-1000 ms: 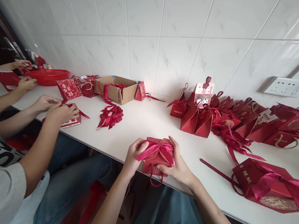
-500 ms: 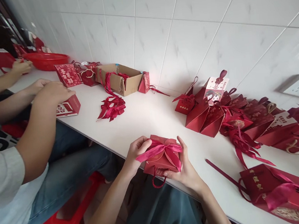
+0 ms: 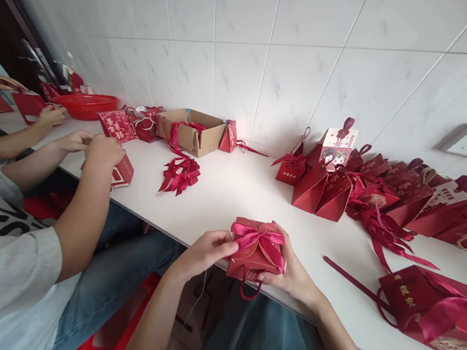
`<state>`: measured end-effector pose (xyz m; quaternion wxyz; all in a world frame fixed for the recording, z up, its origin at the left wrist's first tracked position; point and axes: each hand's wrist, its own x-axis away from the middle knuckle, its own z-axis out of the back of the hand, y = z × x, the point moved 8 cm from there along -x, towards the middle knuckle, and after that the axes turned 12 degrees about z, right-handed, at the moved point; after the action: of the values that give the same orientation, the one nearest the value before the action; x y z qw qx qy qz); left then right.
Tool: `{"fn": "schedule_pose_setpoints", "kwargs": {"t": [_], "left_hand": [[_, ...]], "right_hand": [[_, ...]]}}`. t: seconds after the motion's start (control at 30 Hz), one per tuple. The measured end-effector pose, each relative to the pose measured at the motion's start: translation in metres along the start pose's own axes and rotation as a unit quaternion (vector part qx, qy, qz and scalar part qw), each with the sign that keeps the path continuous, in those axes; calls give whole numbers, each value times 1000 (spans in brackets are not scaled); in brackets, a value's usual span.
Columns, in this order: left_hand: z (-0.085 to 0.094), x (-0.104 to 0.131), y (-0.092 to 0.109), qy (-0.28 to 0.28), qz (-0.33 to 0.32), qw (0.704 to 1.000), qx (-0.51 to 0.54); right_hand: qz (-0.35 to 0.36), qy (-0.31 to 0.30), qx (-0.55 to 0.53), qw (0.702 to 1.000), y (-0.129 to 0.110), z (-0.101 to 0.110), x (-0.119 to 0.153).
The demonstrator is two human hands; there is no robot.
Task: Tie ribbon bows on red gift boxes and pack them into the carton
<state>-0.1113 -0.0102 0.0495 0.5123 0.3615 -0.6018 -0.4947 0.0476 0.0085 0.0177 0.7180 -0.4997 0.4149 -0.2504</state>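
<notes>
A small red gift box [image 3: 246, 264] with a shiny pink-red ribbon bow [image 3: 258, 236] on top is at the table's front edge, its twisted cord handle hanging toward me. My right hand [image 3: 290, 271] grips the box from the right, thumb at the near side and fingers along the far right. At the left of the box, my left hand [image 3: 207, 250] is closed, thumb and fingers pinched together beside the bow's left loop. Whatever lies between those fingertips is too small to make out.
Red gift boxes [image 3: 321, 188] line the wall at right, with a bigger ribboned box [image 3: 439, 301] near front right. Ribbons [image 3: 179, 174] lie by a cardboard box [image 3: 197, 140]. Left, a co-worker's hands [image 3: 101, 149] hold a box; a red basin [image 3: 88, 105] stands behind.
My left hand has moved slightly down, and the ribbon's left side, stretched out before, now forms a loop close to the box. The co-worker's hands and box appear farther right in view.
</notes>
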Motion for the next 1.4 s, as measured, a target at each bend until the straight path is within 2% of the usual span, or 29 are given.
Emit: {"fn": "schedule_pose_setpoints", "kwargs": {"t": [0.1, 0.27, 0.37, 0.47, 0.6, 0.7, 0.87, 1.03, 1.4], "left_hand": [[-1, 3, -4, -32, 20, 999, -27], [14, -2, -24, -3, 64, 994, -92], [32, -4, -29, 54, 75, 984, -151], [41, -4, -16, 108, 44, 984, -134], [21, -4, 10, 83, -5, 991, -103], [7, -6, 19, 81, -11, 992, -96], [5, -11, 12, 113, -10, 991, -65], [4, -12, 5, 113, 1, 994, -2], [0, -14, 3, 121, -5, 989, 81]], "right_hand": [[-7, 1, -5, 1000, 0, 0, 0], [-23, 1, -29, 999, -2, -2, 1], [-25, 2, -32, 999, -3, -2, 2], [-17, 3, -18, 1000, -4, -1, 1], [-10, 7, -1, 1000, -3, -1, -1], [-8, 10, -2, 1000, -2, -1, -1], [0, 10, -9, 1000, -3, -1, -1], [3, 10, -1, 1000, -3, -2, -1], [-2, 16, 3, 1000, -5, -1, 0]]}}
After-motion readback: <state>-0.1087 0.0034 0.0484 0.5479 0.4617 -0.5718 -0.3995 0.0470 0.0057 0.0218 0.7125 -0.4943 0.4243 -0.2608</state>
